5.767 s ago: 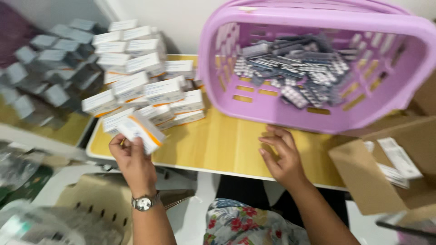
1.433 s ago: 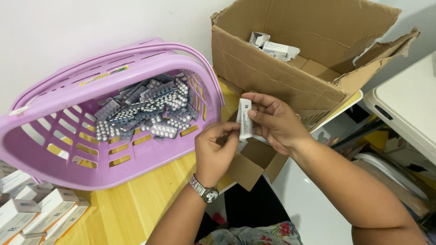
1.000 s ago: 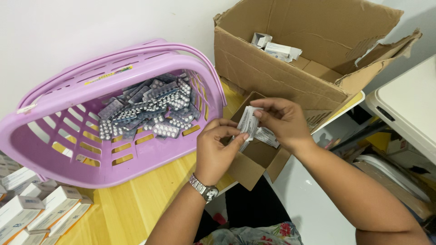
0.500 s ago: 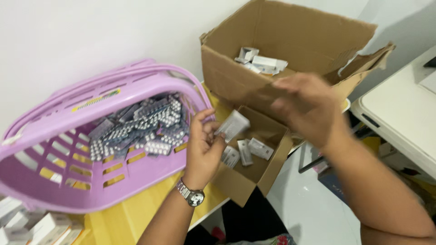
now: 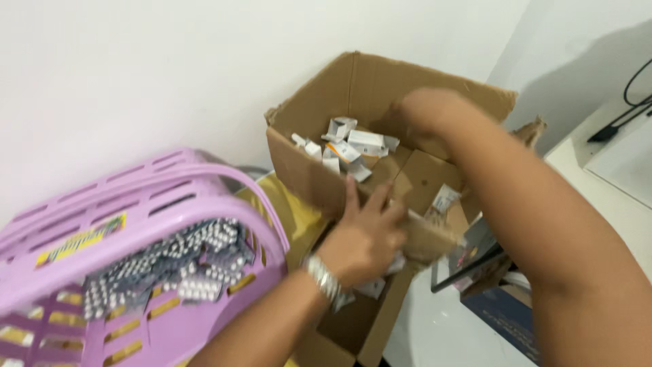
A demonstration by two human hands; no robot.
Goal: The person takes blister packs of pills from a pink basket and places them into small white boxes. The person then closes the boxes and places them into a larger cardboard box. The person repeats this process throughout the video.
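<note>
Surface and room: a yellow tabletop (image 5: 288,211) showed only as a narrow strip between the basket and the boxes. A plain white wall (image 5: 136,81) stood behind it and met a second white wall at a corner on the right. A white counter (image 5: 611,156) with a black cable (image 5: 628,109) sat at the right edge, and white floor (image 5: 448,333) lay below.

Large cardboard box (image 5: 305,170): open at the top, flaps up, set against the wall corner. A loose heap of small white cartons (image 5: 346,146) lay on its bottom, pointing every way with no shared axis. A single white packet (image 5: 443,199) lay near the box's right side, its long axis running from lower left to upper right.

Small cardboard box (image 5: 370,326): open, lower in view, just below and in front of the large one. A few white packets (image 5: 370,289) showed inside it, partly hidden by the hand.

Pink plastic basket (image 5: 136,224): slatted sides, handle up, at the left, filled with silver pill strips (image 5: 163,272) lying flat in a jumble.

Left hand (image 5: 363,234): wristwatch (image 5: 320,275) on the wrist, fingers spread and slack, resting over the small box against the front wall of the large box. Whether anything lay under the palm could not be told.

Right hand (image 5: 421,112): reached into the large box above the cartons, blurred; whether its fingers were closed or loose could not be told.
</note>
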